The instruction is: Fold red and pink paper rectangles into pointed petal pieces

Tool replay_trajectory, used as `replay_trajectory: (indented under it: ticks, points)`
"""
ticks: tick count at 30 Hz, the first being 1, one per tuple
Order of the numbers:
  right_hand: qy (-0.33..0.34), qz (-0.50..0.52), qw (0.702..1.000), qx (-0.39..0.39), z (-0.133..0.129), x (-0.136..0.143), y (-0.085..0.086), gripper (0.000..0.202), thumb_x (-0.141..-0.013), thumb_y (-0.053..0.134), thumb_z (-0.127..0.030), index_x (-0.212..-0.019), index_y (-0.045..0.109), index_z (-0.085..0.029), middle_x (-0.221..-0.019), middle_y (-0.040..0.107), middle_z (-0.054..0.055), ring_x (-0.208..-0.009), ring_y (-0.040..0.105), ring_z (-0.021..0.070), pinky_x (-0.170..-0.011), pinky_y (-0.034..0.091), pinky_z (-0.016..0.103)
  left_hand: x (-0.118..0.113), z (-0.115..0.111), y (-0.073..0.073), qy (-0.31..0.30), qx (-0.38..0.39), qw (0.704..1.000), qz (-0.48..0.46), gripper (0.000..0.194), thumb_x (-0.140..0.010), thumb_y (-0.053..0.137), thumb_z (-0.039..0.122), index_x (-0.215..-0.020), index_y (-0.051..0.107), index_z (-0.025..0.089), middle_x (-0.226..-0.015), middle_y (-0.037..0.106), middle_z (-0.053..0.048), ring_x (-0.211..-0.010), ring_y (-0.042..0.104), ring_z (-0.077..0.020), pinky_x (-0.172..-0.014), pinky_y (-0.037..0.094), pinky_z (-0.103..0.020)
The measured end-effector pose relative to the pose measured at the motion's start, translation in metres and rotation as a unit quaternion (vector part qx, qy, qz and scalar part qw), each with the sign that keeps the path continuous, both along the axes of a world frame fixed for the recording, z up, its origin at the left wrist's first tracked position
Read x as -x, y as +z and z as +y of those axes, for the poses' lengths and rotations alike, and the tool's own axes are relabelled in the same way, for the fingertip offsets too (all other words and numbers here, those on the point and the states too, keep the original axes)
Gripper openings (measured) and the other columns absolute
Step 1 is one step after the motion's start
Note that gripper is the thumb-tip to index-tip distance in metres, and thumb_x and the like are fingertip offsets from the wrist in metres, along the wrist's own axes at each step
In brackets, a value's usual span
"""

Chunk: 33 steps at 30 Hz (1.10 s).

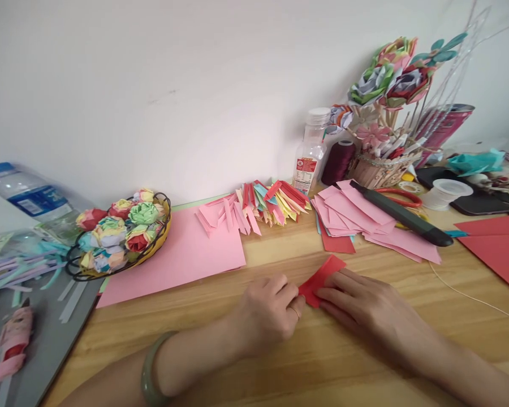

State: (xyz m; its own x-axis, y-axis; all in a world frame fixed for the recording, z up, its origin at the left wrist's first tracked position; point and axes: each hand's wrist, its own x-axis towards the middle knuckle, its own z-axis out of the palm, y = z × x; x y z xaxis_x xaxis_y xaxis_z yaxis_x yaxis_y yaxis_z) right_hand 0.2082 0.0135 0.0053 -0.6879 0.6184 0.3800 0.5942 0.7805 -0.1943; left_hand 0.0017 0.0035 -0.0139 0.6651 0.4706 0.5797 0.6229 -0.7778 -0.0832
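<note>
A small piece of red paper (322,277) lies on the wooden table between my two hands, and it looks folded. My left hand (271,311) pinches its lower left corner with thumb and curled fingers. Over its right part rests my right hand (365,305), fingers stretched out together and pressing the paper down. Just beyond it are a stack of pink paper slips (352,212) and a loose pile of folded paper strips (258,206) in pink, red, yellow and blue.
A basket of paper flowers (123,234) stands on pink sheets (195,257) at left. A utility knife (401,212) lies across the slips. Behind are a clear bottle (311,150), dark thread spool (339,163) and flower holder (382,169). Red sheets (498,249) lie at right.
</note>
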Motion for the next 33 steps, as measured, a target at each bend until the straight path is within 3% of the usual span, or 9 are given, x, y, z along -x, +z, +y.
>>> replay_trajectory:
  ticks: [6,13,23,33]
  points:
    - [0.025,-0.015,0.999,0.043,0.002,0.002,0.002,0.031,-0.093,0.039,-0.024,-0.076,0.064,-0.018,-0.073,0.057,0.005,-0.067,0.054,0.0159,-0.059,0.042,0.028,-0.002,-0.005,0.002,0.002,-0.003,1.000,0.000,0.028,-0.083,0.050,0.006,-0.058,0.055,0.015,-0.056,0.050,-0.003,-0.059,0.039,-0.0150,-0.047,0.023,-0.029]
    - [-0.054,0.005,0.981,0.189,0.006,0.007,-0.002,0.020,-0.090,0.043,-0.021,-0.076,0.058,-0.018,-0.077,0.059,0.004,-0.067,0.055,0.0155,-0.060,0.042,0.027,0.000,-0.004,0.002,-0.001,0.030,1.000,-0.002,0.020,-0.080,0.049,0.007,-0.063,0.057,0.013,-0.058,0.048,-0.003,-0.061,0.039,-0.0149,-0.047,0.025,-0.027]
    - [-0.085,-0.045,0.973,0.209,0.009,0.013,-0.001,0.021,-0.088,0.041,-0.020,-0.074,0.056,-0.017,-0.076,0.060,0.006,-0.067,0.055,0.0175,-0.060,0.040,0.029,-0.001,-0.005,0.001,-0.008,-0.007,1.000,-0.009,0.020,-0.079,0.052,0.007,-0.061,0.055,0.013,-0.056,0.046,-0.001,-0.059,0.039,-0.0145,-0.047,0.024,-0.028]
    - [-0.121,-0.026,0.974,0.190,0.008,0.017,-0.005,0.016,-0.082,0.047,-0.016,-0.070,0.057,-0.018,-0.071,0.060,0.003,-0.062,0.054,0.0165,-0.055,0.036,0.028,0.004,-0.008,-0.007,0.009,0.019,0.996,0.092,0.005,-0.081,0.052,0.013,-0.078,0.056,0.013,-0.067,0.047,-0.003,-0.066,0.043,-0.0168,-0.048,0.026,-0.029]
